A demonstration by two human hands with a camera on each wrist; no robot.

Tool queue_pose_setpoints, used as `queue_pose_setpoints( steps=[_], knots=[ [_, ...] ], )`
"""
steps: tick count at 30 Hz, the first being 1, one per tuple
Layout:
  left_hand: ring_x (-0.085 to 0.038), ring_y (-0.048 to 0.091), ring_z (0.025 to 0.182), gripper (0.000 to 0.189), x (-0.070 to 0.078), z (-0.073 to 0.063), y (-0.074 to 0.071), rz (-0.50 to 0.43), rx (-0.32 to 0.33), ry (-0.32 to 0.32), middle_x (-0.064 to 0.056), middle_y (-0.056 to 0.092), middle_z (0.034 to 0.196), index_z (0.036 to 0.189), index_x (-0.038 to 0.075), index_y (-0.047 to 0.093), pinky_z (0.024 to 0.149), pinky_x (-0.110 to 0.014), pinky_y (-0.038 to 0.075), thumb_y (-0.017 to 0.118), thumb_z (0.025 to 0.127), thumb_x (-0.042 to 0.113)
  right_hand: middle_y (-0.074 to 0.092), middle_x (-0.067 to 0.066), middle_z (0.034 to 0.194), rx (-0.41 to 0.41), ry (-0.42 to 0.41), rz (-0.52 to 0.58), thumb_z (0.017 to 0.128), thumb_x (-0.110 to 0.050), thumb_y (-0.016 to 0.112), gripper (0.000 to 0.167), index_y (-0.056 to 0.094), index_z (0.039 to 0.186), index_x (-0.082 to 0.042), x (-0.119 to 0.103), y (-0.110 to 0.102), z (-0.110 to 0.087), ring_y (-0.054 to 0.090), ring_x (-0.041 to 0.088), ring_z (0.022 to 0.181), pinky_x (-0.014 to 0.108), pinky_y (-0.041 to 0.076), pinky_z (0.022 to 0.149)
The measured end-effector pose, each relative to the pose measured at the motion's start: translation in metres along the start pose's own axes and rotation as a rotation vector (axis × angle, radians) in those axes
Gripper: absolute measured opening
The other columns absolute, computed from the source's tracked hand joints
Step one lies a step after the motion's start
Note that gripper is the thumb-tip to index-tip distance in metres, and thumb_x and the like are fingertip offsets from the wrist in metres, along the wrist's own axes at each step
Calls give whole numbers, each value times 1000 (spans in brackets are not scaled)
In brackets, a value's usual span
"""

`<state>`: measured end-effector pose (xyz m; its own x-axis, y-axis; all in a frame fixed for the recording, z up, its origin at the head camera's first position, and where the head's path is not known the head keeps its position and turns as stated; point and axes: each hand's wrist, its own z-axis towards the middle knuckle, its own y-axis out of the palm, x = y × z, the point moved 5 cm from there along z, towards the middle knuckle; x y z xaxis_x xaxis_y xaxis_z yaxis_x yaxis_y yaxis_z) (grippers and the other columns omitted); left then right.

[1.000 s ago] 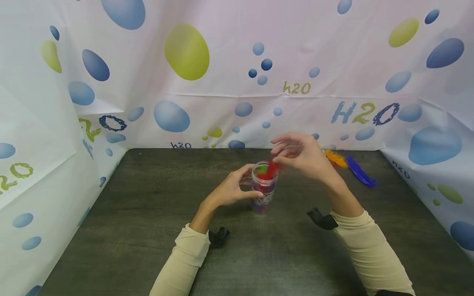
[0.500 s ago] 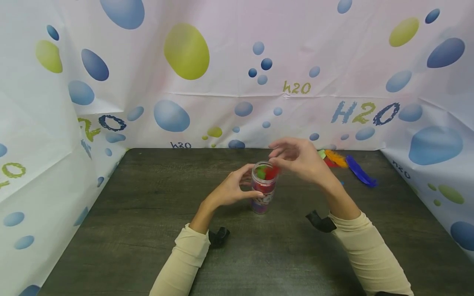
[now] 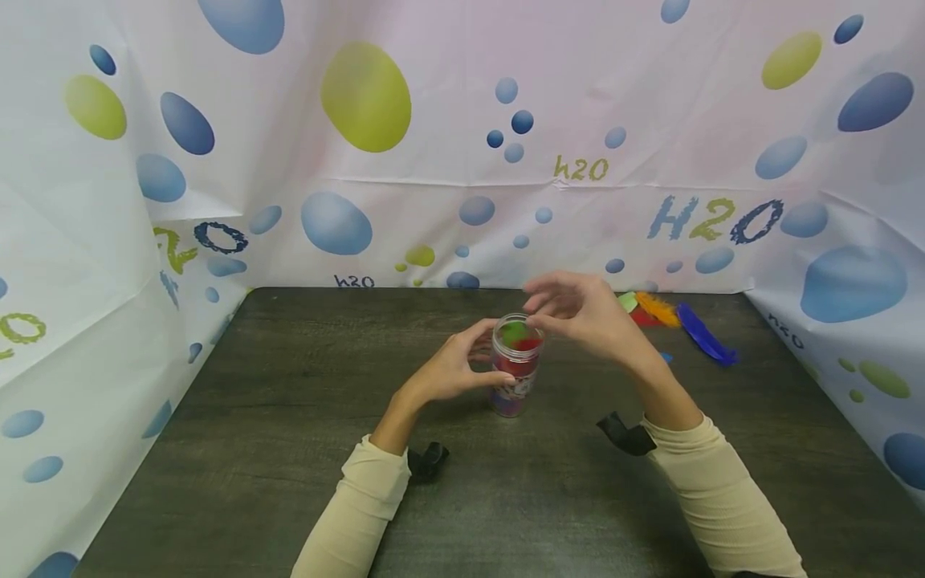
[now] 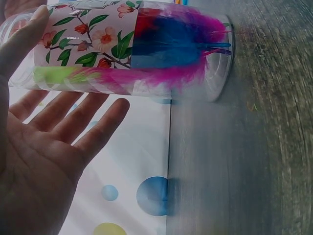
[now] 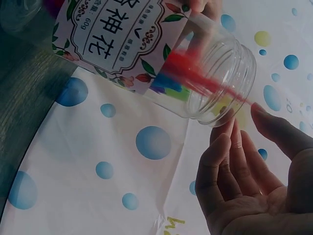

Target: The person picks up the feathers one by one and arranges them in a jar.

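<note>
The left hand (image 3: 454, 368) grips the clear jar (image 3: 508, 404) at the middle of the table (image 3: 325, 361); the right hand (image 3: 588, 317), with thumb and fingers parted, is at its mouth, where the red feather (image 5: 193, 73) should be guided down gently, without bending

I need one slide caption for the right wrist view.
Red feather in the mouth of a transparent jar, right hand close by.
</note>
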<state>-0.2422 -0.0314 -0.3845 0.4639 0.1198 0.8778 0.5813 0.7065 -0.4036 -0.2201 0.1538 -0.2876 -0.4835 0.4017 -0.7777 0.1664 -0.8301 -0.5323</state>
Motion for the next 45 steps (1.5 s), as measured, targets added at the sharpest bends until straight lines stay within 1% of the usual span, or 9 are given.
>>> queue_pose_setpoints(
  steps=[8,13,21,26,32,35,39,42,45],
  knots=[
    [-32,60,131,71,1,1,0,5,3,9,-18,60,141,152,1,41,106,-42,54,78,91,3,74,16,106,13,-6,-41,95,1,74,32,67,126,4,3,-3,-1,74,25,92,24,60,79],
    [-32,60,130,71,1,1,0,8,3,10,-18,60,140,152,2,42,105,-40,54,79,91,3,75,14,104,33,-21,-69,96,0,73,31,67,126,2,14,-9,-3,73,22,92,24,60,81],
    [-32,61,129,70,-1,2,1,9,3,12,-17,61,138,152,2,42,105,-40,55,79,91,3,74,14,104,56,-15,-92,97,-2,71,30,67,127,1,23,-18,-12,72,16,91,25,59,78],
    [-31,61,129,70,-2,2,1,7,8,3,-17,61,138,152,2,43,104,-39,55,79,91,4,74,12,102,93,-27,-185,97,-2,72,31,68,128,0,28,-24,-16,71,15,88,24,58,75],
    [-32,60,131,72,-2,1,0,14,9,-10,-16,61,139,153,3,42,105,-40,54,79,92,6,76,12,98,153,-56,-314,94,-1,75,28,70,122,0,38,-33,-19,73,23,85,22,58,71],
    [-32,60,131,72,-2,0,0,17,8,-10,-16,61,139,153,3,42,106,-41,54,79,92,7,77,12,96,171,-72,-349,93,1,76,27,70,120,1,42,-36,-21,74,26,84,24,59,68],
    [-31,60,131,71,-2,0,0,15,7,-6,-16,61,139,152,3,43,106,-41,54,79,92,6,77,12,94,177,-87,-374,92,2,76,29,69,121,1,48,-39,-24,74,28,81,25,59,66],
    [-31,60,131,71,-3,0,0,13,8,-2,-16,61,138,152,3,43,106,-40,54,79,92,6,76,14,94,177,-82,-388,92,3,75,33,68,124,2,54,-41,-25,74,30,81,30,62,67],
    [-31,60,131,71,-3,0,1,12,8,0,-16,61,138,152,3,42,105,-39,54,79,91,5,76,15,95,179,-59,-405,93,3,75,35,67,127,2,62,-45,-28,75,33,82,43,65,68]
  ],
)
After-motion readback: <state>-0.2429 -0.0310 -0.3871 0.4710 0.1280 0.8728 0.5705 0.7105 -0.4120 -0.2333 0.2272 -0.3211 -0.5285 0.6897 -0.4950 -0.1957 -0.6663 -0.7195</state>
